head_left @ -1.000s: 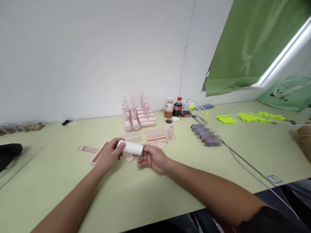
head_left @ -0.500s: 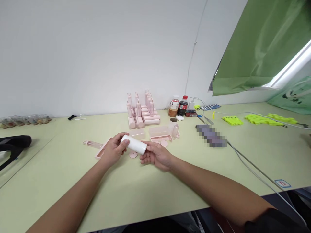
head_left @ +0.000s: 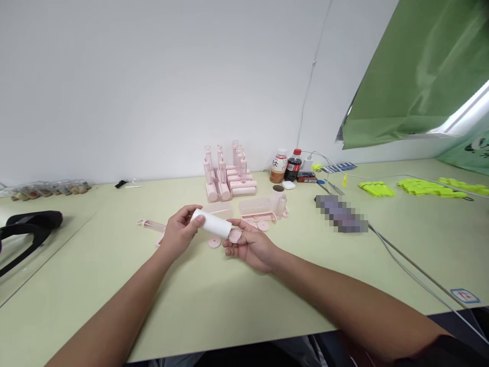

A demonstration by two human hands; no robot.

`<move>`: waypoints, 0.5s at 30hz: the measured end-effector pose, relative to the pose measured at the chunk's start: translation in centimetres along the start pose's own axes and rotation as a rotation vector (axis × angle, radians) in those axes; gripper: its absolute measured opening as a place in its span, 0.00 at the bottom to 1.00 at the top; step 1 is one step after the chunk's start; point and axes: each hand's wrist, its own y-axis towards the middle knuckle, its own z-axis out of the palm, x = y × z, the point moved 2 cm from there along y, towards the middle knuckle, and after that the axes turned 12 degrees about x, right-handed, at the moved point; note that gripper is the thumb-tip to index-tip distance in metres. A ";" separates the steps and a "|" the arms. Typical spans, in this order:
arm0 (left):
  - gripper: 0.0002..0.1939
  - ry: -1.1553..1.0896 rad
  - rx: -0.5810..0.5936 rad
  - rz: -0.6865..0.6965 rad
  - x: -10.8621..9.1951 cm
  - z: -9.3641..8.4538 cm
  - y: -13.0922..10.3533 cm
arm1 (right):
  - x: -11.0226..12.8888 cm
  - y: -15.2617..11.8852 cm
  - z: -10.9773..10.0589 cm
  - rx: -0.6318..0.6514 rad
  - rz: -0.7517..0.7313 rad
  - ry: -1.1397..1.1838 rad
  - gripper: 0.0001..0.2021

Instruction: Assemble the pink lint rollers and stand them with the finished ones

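Observation:
A white roll (head_left: 211, 224) is gripped at its upper left end by my left hand (head_left: 181, 233), thumb on top. My right hand (head_left: 252, 245) holds a small round pink cap (head_left: 235, 235) at the roll's lower right end; whether cap and roll touch, I cannot tell. Beneath the roll, a pink disc (head_left: 214, 242) lies on the table. Another pink disc (head_left: 263, 226) is beyond my right hand, near an open pink case (head_left: 258, 210) and a small clear pink handle (head_left: 281, 206). Left of my left hand lies a handle with a loop (head_left: 152, 225), beside a mostly hidden pink tray.
Several pink rollers (head_left: 229, 178) stand and lie by the wall. Farther right are a white-capped bottle (head_left: 278, 165), a cola bottle (head_left: 293, 165), a blurred-out flat object (head_left: 341, 214), cables and yellow bundles (head_left: 376, 188). A black curved object (head_left: 34, 224) lies far left.
The pink cap now shows in my right hand at the roll's end, where it was not visible before. The roll's surface now looks matte and textured instead of glossy. The view has shifted slightly left.

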 end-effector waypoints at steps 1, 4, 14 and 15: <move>0.21 -0.015 -0.034 -0.005 -0.1 -0.3 0.1 | 0.0 0.0 0.1 -0.006 0.020 0.010 0.29; 0.21 -0.039 -0.188 -0.007 -0.9 -1.7 0.3 | -0.3 0.1 -0.2 -0.107 0.079 -0.119 0.26; 0.27 0.191 -0.373 -0.144 -1.4 -5.8 4.6 | -1.6 0.7 -1.3 0.000 0.253 -0.440 0.15; 0.27 0.238 -0.349 -0.161 -1.3 -5.6 5.3 | -1.7 0.8 -1.4 0.011 0.252 -0.457 0.16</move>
